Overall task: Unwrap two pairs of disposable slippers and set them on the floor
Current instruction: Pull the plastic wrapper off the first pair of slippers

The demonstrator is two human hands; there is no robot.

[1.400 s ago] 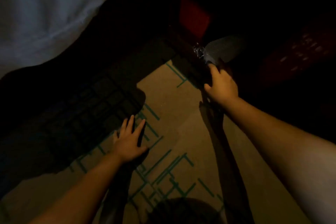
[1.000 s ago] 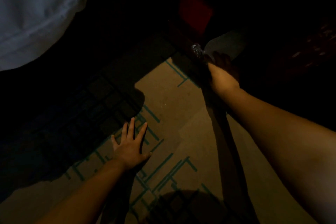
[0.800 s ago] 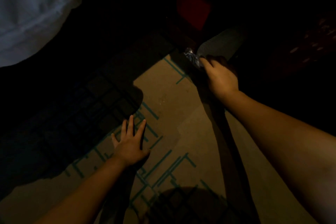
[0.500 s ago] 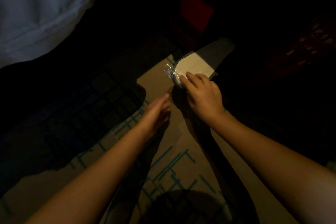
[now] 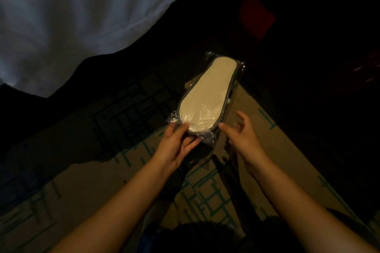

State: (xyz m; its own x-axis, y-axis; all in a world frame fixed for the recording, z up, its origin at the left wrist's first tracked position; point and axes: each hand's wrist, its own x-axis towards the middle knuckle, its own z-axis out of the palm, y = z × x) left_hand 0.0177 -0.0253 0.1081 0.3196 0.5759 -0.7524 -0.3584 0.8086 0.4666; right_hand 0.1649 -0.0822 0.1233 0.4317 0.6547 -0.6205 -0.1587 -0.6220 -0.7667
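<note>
Wrapped slipper pair (image 5: 205, 96), sole up, over carpet (image 5: 257, 129). Left hand (image 5: 176, 146) pinches near end w/ thumb on top, prob. steadying film; right hand (image 5: 242, 137) released beside it.

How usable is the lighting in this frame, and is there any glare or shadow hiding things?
Head view: dim overall, with only the patterned beige carpet lit; background nearly black; clear plastic-wrapped pale slippers show mild wrap glare near the left hand; right hand visible; arm shadows cross the carpet.
</note>
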